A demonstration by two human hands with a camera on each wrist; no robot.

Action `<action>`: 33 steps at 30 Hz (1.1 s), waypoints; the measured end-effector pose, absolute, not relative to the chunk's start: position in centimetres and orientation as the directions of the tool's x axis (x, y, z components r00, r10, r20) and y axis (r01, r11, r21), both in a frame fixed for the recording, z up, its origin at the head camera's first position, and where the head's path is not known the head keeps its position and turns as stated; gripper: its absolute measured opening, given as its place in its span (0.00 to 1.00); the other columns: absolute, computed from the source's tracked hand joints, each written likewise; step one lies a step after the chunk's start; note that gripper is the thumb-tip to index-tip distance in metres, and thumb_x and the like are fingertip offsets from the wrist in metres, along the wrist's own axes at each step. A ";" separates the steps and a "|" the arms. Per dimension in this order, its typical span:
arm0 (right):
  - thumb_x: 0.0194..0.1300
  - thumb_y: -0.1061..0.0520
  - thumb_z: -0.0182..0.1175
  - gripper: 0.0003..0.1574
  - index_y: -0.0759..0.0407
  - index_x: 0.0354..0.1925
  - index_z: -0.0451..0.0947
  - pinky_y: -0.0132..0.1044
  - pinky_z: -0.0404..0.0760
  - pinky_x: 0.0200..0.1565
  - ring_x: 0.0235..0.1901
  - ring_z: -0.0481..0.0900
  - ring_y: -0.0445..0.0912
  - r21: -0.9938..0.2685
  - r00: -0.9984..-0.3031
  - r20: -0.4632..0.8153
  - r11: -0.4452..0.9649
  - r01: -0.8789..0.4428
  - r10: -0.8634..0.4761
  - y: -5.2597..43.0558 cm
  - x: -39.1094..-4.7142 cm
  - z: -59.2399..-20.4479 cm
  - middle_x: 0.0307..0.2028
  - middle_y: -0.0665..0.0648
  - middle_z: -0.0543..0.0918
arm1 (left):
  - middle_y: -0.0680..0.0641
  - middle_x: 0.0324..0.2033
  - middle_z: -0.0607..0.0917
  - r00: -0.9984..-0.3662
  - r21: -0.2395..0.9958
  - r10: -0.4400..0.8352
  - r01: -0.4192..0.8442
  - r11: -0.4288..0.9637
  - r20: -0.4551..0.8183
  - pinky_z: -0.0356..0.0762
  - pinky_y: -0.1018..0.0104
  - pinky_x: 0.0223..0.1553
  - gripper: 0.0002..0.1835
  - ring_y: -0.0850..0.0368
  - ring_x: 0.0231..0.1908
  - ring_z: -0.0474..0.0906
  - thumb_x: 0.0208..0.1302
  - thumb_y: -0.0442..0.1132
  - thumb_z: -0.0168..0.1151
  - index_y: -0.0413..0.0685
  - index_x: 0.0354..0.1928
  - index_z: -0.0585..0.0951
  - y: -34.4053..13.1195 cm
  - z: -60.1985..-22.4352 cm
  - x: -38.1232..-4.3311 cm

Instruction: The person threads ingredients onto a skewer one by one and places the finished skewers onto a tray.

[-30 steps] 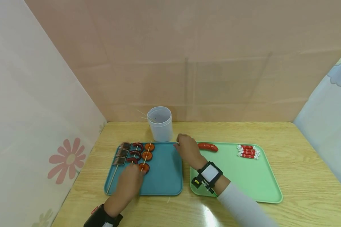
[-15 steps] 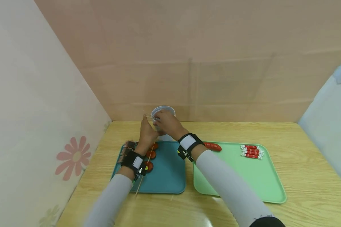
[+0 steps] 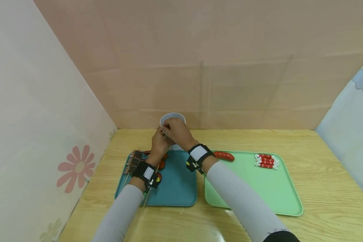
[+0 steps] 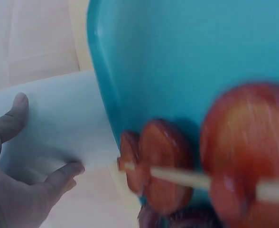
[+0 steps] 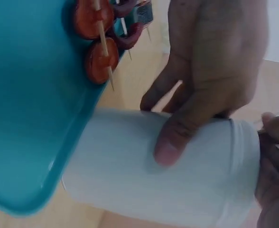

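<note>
Both hands meet at a white plastic cup point(image 3: 177, 117) standing behind the blue tray point(image 3: 175, 188). My left hand point(image 3: 158, 143) grips the cup's side; in the right wrist view its thumb point(image 5: 170, 142) lies across the cup point(image 5: 153, 185). My right hand point(image 3: 176, 132) is at the cup's mouth, its fingertips pinching a thin bamboo skewer point(image 3: 153, 119) that sticks out to the left. Finished skewers of red sausage slices point(image 5: 101, 59) and brown pieces point(image 3: 133, 163) lie on the blue tray's left side. The left wrist view is blurred, showing slices on a stick point(image 4: 163, 166).
A green tray point(image 3: 260, 195) sits to the right, holding a whole red sausage point(image 3: 224, 155) and a small pile of red-and-white pieces point(image 3: 266, 161). Walls close in on the wooden table point(image 3: 326, 188) behind and on both sides.
Both hands left the blue tray and went back to the cup. The left hand now grips its side and the right hand pinches a skewer at its mouth.
</note>
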State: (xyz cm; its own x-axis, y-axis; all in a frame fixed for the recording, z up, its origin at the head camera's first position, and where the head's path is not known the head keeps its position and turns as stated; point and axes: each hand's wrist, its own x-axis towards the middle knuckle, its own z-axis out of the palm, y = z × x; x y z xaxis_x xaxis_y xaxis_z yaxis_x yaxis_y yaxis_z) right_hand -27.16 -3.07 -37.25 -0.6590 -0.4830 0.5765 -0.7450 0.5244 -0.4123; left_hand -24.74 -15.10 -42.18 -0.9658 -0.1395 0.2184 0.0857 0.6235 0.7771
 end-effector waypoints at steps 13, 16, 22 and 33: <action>0.64 0.61 0.61 0.11 0.69 0.41 0.82 0.32 0.84 0.40 0.36 0.85 0.45 -0.547 -0.562 0.823 0.154 -0.822 -0.077 2.7 -25.6 -31.0 0.38 0.61 0.85 | 0.29 0.67 0.61 -0.950 0.699 -0.181 0.051 0.714 0.255 0.68 0.45 0.61 0.47 0.35 0.65 0.62 0.63 0.38 0.63 0.31 0.75 0.46 -16.3 -36.8 -19.8; 0.63 0.64 0.61 0.14 0.76 0.43 0.79 0.38 0.85 0.41 0.36 0.85 0.49 -0.622 -0.624 0.782 -0.083 -0.779 -0.006 4.9 -23.9 -29.5 0.37 0.65 0.84 | 0.35 0.62 0.67 -0.886 0.663 -0.138 0.219 0.716 0.442 0.70 0.50 0.59 0.36 0.42 0.62 0.66 0.68 0.38 0.58 0.36 0.73 0.56 -15.3 -34.5 -17.4; 0.63 0.69 0.60 0.13 0.78 0.44 0.77 0.46 0.84 0.43 0.38 0.85 0.53 -0.714 -0.764 0.639 -0.439 -0.545 -0.091 7.3 -19.6 -30.0 0.37 0.64 0.84 | 0.41 0.46 0.80 -0.636 0.339 0.109 0.540 0.770 0.764 0.81 0.60 0.44 0.20 0.50 0.46 0.79 0.63 0.35 0.62 0.39 0.57 0.79 -13.1 -33.3 -13.2; 0.63 0.70 0.59 0.15 0.71 0.48 0.80 0.49 0.81 0.48 0.44 0.85 0.55 -0.835 -0.770 0.535 -0.357 -0.418 -0.349 10.0 -18.1 -34.0 0.43 0.67 0.84 | 0.44 0.28 0.83 -0.456 0.090 0.229 0.577 0.811 0.860 0.83 0.62 0.27 0.06 0.51 0.27 0.82 0.55 0.23 0.65 0.37 0.34 0.86 -13.1 -34.7 -11.9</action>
State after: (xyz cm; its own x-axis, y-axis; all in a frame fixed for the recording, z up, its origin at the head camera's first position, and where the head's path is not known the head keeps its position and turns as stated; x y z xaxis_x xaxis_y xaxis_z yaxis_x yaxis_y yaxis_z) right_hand -18.12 10.00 -34.01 -0.7696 -0.3487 0.5349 -0.4184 -0.3574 -0.8350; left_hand -11.91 -13.06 -34.70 -0.4556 0.2289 0.8602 0.5775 0.8115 0.0899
